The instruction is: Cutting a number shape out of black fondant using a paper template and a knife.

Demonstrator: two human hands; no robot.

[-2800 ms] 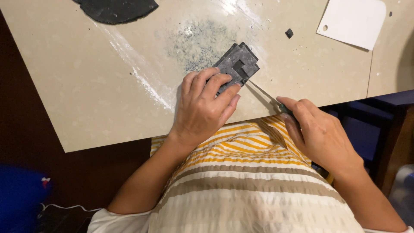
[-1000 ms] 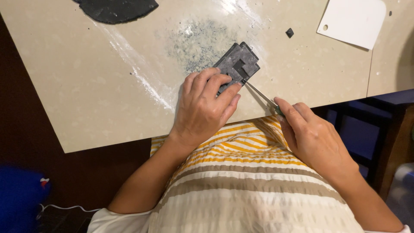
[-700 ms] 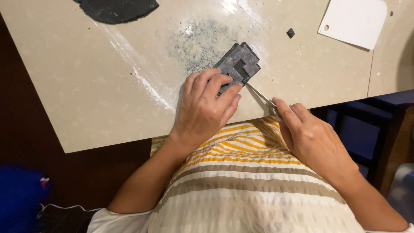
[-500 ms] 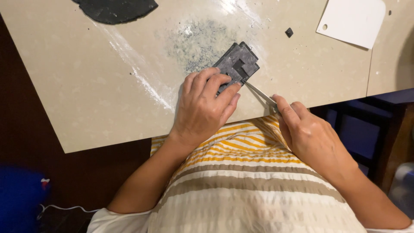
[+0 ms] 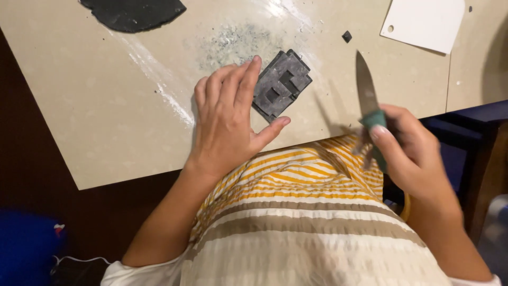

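On beige table [image 5: 106,116], left hand [image 5: 227,122] open vs grey block [image 5: 280,83]; right hand [image 5: 413,153] grip closed round knife [image 5: 368,100].

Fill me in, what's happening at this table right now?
A person steadies a dark grey stepped clay block on the beige table with the left hand. The right hand holds a small green-handled knife, blade lifted clear of the block. A flat dark clay slab and a white card lie farther back.
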